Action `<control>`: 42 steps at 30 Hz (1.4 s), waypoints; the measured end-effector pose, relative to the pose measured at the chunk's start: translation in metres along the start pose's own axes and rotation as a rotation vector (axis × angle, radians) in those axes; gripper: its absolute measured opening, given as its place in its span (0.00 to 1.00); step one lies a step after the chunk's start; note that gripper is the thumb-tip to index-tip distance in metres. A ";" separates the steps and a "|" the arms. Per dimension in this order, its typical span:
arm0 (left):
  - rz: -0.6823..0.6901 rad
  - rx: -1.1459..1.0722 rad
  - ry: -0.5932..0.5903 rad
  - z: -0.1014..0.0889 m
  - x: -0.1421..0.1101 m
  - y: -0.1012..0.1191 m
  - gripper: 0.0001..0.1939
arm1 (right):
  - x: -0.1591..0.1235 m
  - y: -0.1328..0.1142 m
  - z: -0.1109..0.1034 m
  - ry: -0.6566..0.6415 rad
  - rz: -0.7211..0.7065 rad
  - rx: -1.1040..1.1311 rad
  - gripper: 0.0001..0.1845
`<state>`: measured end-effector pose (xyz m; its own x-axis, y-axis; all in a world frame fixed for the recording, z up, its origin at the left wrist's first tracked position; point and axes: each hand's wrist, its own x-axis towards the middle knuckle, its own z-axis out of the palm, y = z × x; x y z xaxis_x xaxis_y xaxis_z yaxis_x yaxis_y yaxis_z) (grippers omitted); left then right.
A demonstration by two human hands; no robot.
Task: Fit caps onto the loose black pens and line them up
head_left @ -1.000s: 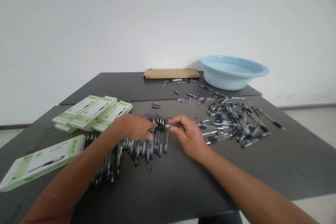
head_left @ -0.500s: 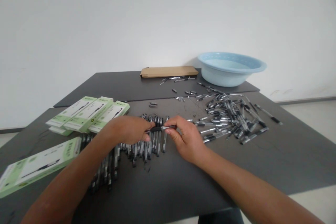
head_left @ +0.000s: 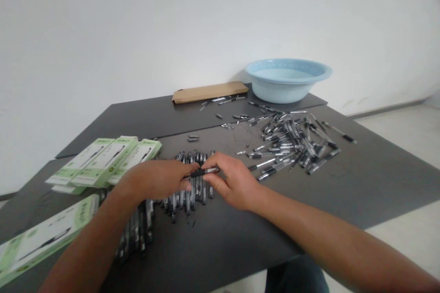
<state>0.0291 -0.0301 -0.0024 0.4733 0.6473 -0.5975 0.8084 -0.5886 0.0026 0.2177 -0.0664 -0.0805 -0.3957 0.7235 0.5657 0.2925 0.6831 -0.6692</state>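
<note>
Between my hands a pen with a black grip (head_left: pixel 197 173) lies roughly level, above a row of pens (head_left: pixel 187 194) on the table. My left hand (head_left: pixel 163 177) pinches its left end, thumb and fingers closed. At the other end, the fingertips of my right hand (head_left: pixel 232 178) are closed around the pen's clear and dark tip part. More pens (head_left: pixel 134 229) lie side by side under my left forearm, partly hidden by it. To the right of my right hand spreads a loose heap of pens (head_left: pixel 295 139).
Green and white pen boxes (head_left: pixel 103 158) are stacked at the left, with another box (head_left: pixel 51 238) nearer me. A light blue basin (head_left: pixel 287 89) and a flat brown cardboard piece (head_left: pixel 209 92) stand at the back by the wall. Small pen parts (head_left: pixel 228 126) lie scattered mid-table.
The camera view has turned and tilted slightly, shifting the scene. Both hands remain on the pen, and my right fingers now sit closer to its black grip.
</note>
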 end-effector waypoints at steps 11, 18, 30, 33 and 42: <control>0.032 -0.025 0.055 0.000 0.004 0.001 0.26 | 0.004 0.014 0.002 -0.043 0.112 0.553 0.18; 0.041 -0.057 0.054 -0.005 0.004 0.013 0.17 | 0.006 0.006 0.018 0.018 0.239 0.828 0.11; -0.009 -0.072 0.057 0.000 -0.004 0.008 0.39 | 0.024 0.049 0.013 0.284 0.595 0.355 0.15; -0.015 -0.073 0.020 0.003 -0.004 0.005 0.39 | 0.037 0.053 0.005 0.088 0.630 -0.149 0.18; -0.032 -0.020 0.013 0.000 -0.010 0.008 0.37 | 0.071 0.046 0.034 -0.285 0.705 -0.423 0.18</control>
<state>0.0305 -0.0411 0.0035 0.4518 0.6719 -0.5869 0.8299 -0.5579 0.0000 0.1739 0.0130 -0.0879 -0.1867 0.9779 -0.0937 0.8283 0.1054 -0.5503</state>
